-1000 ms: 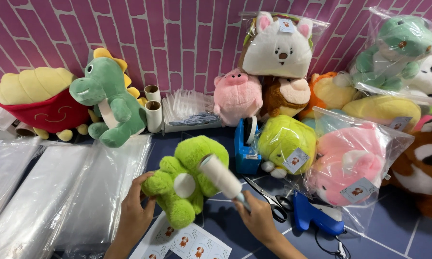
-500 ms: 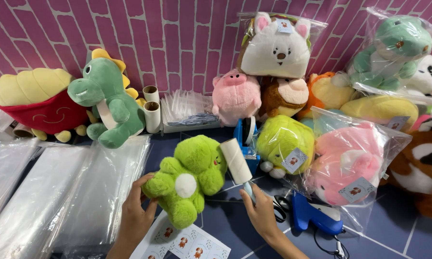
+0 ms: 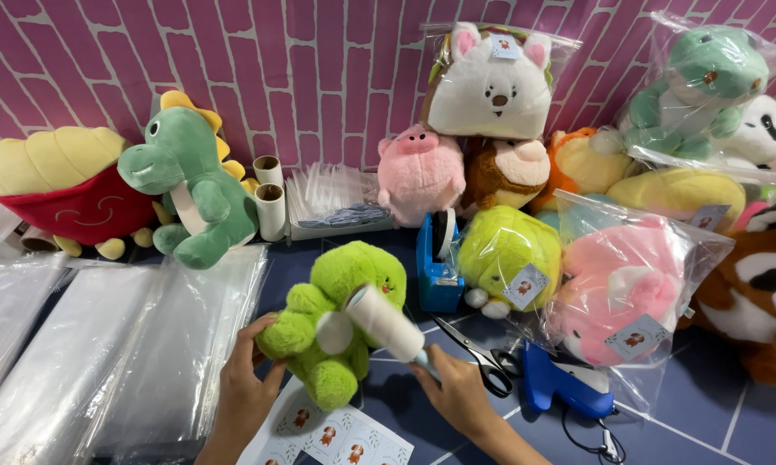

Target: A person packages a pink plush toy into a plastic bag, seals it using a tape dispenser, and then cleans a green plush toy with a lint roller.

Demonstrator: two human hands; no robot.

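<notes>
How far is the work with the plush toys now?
Done: several toys, like the pink plush, already sit in clear bags. In hand: the left hand holds the lime green plush while the right hand presses a lint roller on it. Left: the green dinosaur is unbagged; flat bags lie ready.

A pink brick-patterned wall [image 3: 233, 77] stands behind a dark blue tiled surface [image 3: 732, 413], evenly lit.

Two cardboard tubes [image 3: 269, 196], one pair of scissors [image 3: 478, 351], one lint roller [image 3: 388, 324] — two hands [image 3: 353, 394].
</notes>
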